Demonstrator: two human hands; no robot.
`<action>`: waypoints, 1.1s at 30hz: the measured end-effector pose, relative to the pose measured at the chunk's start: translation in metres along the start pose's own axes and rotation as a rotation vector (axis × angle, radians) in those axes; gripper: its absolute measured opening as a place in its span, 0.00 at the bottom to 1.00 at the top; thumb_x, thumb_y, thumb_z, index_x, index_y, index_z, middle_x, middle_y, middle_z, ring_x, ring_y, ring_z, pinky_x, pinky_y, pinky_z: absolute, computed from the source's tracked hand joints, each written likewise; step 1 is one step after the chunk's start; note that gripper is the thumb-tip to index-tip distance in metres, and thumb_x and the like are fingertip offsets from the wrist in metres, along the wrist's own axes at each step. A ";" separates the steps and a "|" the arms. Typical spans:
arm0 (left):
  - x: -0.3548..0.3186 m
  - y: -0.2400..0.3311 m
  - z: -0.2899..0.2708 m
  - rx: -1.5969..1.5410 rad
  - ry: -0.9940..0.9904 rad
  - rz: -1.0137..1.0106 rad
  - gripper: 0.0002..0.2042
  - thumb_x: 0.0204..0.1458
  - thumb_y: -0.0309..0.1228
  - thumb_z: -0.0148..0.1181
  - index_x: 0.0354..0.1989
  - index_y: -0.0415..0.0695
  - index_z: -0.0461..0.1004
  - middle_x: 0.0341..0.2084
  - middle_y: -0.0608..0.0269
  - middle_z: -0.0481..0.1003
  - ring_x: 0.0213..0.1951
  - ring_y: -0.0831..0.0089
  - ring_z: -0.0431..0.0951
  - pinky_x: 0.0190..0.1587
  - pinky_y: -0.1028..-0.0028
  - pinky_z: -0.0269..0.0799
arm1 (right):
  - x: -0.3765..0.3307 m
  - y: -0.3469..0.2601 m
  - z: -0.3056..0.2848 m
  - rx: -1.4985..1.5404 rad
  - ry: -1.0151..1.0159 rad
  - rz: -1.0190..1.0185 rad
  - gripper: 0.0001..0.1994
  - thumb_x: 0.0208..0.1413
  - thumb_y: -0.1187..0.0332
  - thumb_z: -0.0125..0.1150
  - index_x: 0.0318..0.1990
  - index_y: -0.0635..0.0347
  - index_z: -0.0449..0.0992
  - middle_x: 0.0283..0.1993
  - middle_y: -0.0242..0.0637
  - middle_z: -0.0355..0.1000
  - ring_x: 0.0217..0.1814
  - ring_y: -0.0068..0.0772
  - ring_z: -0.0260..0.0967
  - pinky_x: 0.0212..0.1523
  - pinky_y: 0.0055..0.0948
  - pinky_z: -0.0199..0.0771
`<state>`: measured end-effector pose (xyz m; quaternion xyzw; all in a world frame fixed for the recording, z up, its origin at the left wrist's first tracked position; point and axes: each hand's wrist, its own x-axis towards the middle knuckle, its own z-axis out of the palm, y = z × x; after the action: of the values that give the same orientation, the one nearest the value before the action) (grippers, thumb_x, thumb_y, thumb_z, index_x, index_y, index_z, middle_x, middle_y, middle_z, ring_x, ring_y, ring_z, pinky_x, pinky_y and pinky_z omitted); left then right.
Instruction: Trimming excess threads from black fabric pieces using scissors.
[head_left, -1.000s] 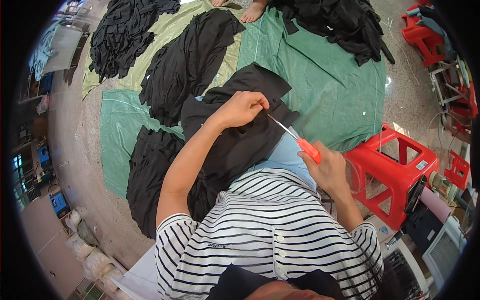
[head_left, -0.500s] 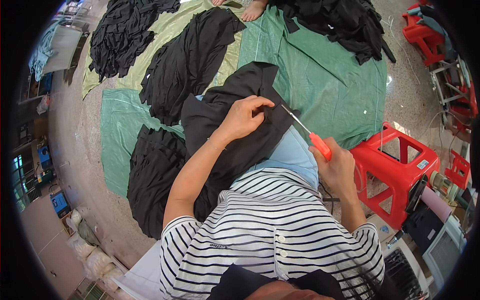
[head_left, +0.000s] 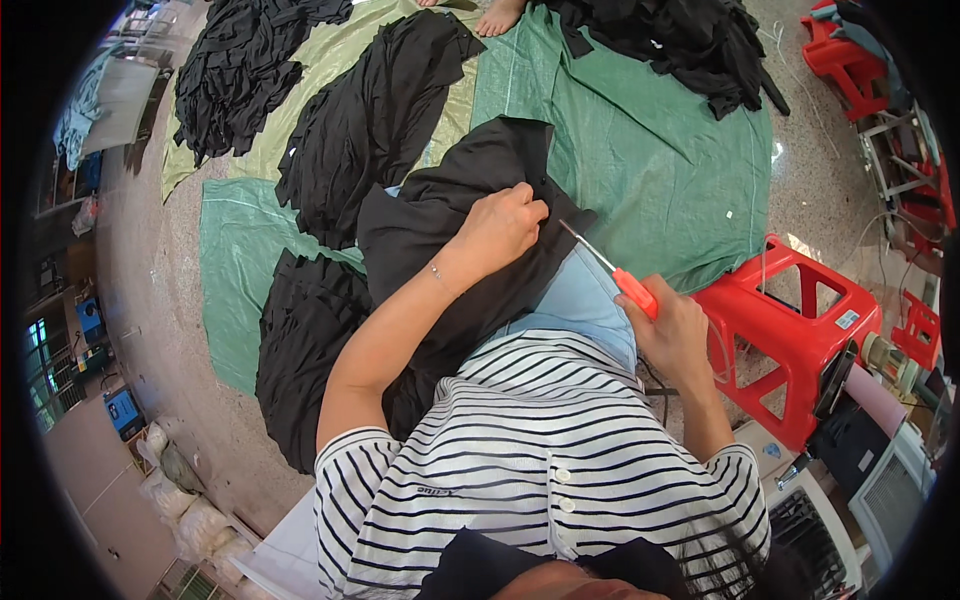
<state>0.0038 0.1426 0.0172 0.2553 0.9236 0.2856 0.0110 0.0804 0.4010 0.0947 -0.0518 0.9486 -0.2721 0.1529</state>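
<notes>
Black cloth (head_left: 440,230) lies bunched over my lap, with light blue fabric (head_left: 580,298) showing beneath its right edge. My left hand (head_left: 503,228) rests on the cloth, fingers curled in and pinching a bit of it near its right side. In my right hand (head_left: 668,330) is a slim tool with a red handle (head_left: 636,291) and a thin metal shaft; its exact kind is unclear. The shaft points up and left, and its tip is close to the cloth's right edge, a little apart from my left fingers.
Black cloth piles (head_left: 380,120) lie ahead and to the left on green sheeting (head_left: 660,170) and yellowish sheeting. A red plastic stool (head_left: 790,330) stands close on my right, with machine parts beyond it. Another person's bare foot (head_left: 500,17) shows at the far edge.
My left fingers have curled closed from a more outstretched pose onto the cloth. The tool in my right hand has shifted slightly left and down.
</notes>
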 end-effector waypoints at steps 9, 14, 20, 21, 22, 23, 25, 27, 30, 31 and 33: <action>0.006 -0.004 0.000 -0.025 -0.089 -0.064 0.03 0.50 0.24 0.58 0.30 0.38 0.70 0.26 0.50 0.73 0.29 0.47 0.76 0.32 0.55 0.73 | 0.000 -0.003 0.008 0.010 -0.031 0.037 0.18 0.54 0.53 0.64 0.29 0.59 0.69 0.20 0.48 0.71 0.23 0.58 0.70 0.23 0.49 0.65; 0.005 -0.006 0.003 -0.007 -0.096 -0.076 0.03 0.50 0.23 0.58 0.30 0.37 0.72 0.26 0.48 0.74 0.30 0.46 0.76 0.32 0.56 0.73 | 0.003 -0.002 0.011 -0.009 -0.029 0.024 0.17 0.53 0.53 0.64 0.30 0.59 0.71 0.18 0.48 0.69 0.22 0.57 0.69 0.22 0.48 0.65; 0.007 -0.006 -0.026 -0.473 -0.113 -0.359 0.06 0.55 0.25 0.58 0.38 0.35 0.76 0.30 0.55 0.80 0.35 0.69 0.82 0.37 0.74 0.74 | 0.002 -0.001 0.007 0.042 0.009 0.015 0.16 0.54 0.54 0.64 0.32 0.58 0.71 0.22 0.47 0.73 0.24 0.57 0.70 0.24 0.48 0.67; 0.003 -0.006 -0.033 -0.496 -0.082 -0.372 0.07 0.55 0.25 0.58 0.40 0.35 0.75 0.31 0.56 0.80 0.35 0.70 0.82 0.38 0.74 0.75 | 0.001 -0.001 0.006 0.060 0.009 0.007 0.15 0.54 0.54 0.64 0.32 0.58 0.72 0.23 0.47 0.73 0.24 0.56 0.71 0.24 0.47 0.67; -0.003 -0.006 -0.039 -0.520 -0.050 -0.385 0.08 0.56 0.24 0.57 0.42 0.36 0.74 0.32 0.57 0.80 0.35 0.70 0.82 0.39 0.73 0.75 | 0.000 -0.002 0.004 0.062 0.002 -0.003 0.15 0.54 0.54 0.64 0.32 0.58 0.72 0.23 0.47 0.73 0.24 0.56 0.71 0.24 0.47 0.67; -0.008 -0.007 -0.044 -0.424 -0.034 -0.387 0.10 0.54 0.25 0.59 0.44 0.38 0.73 0.32 0.57 0.80 0.34 0.69 0.81 0.39 0.73 0.75 | -0.001 -0.005 0.001 0.066 -0.001 0.000 0.15 0.54 0.55 0.64 0.33 0.57 0.72 0.23 0.46 0.73 0.24 0.56 0.71 0.25 0.46 0.67; -0.020 -0.001 -0.057 -0.334 -0.070 -0.384 0.10 0.52 0.26 0.60 0.42 0.40 0.74 0.32 0.57 0.79 0.34 0.64 0.81 0.38 0.69 0.74 | -0.001 -0.008 0.000 0.070 -0.008 -0.003 0.15 0.54 0.55 0.64 0.34 0.57 0.73 0.23 0.46 0.73 0.25 0.55 0.71 0.25 0.45 0.67; -0.034 0.005 -0.059 -0.238 -0.099 -0.355 0.12 0.48 0.29 0.63 0.41 0.44 0.74 0.32 0.61 0.78 0.37 0.60 0.78 0.40 0.65 0.72 | 0.000 -0.009 0.001 0.092 -0.019 -0.007 0.14 0.54 0.56 0.65 0.34 0.57 0.73 0.24 0.46 0.73 0.25 0.55 0.71 0.25 0.45 0.67; -0.048 0.013 -0.057 -0.131 -0.075 -0.285 0.21 0.42 0.27 0.68 0.47 0.46 0.72 0.36 0.63 0.75 0.40 0.61 0.74 0.47 0.66 0.67 | 0.002 -0.013 0.000 0.107 -0.015 -0.032 0.14 0.54 0.56 0.65 0.34 0.56 0.73 0.23 0.46 0.73 0.25 0.55 0.71 0.25 0.46 0.67; -0.049 0.016 -0.056 -0.127 -0.071 -0.297 0.21 0.42 0.27 0.68 0.47 0.46 0.72 0.36 0.63 0.75 0.40 0.61 0.74 0.47 0.66 0.67 | 0.002 -0.013 -0.001 0.109 -0.023 -0.042 0.14 0.54 0.56 0.65 0.34 0.56 0.73 0.23 0.46 0.73 0.25 0.55 0.71 0.25 0.46 0.67; -0.052 0.016 -0.048 -0.136 -0.012 -0.327 0.24 0.42 0.25 0.68 0.49 0.47 0.69 0.34 0.62 0.75 0.39 0.62 0.75 0.45 0.65 0.67 | 0.002 -0.013 0.002 0.096 -0.003 -0.042 0.13 0.53 0.56 0.66 0.34 0.56 0.73 0.23 0.46 0.73 0.25 0.56 0.70 0.25 0.46 0.67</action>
<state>0.0487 0.1046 0.0593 0.1023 0.9313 0.3402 0.0799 0.0794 0.3887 0.0999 -0.0645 0.9329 -0.3206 0.1510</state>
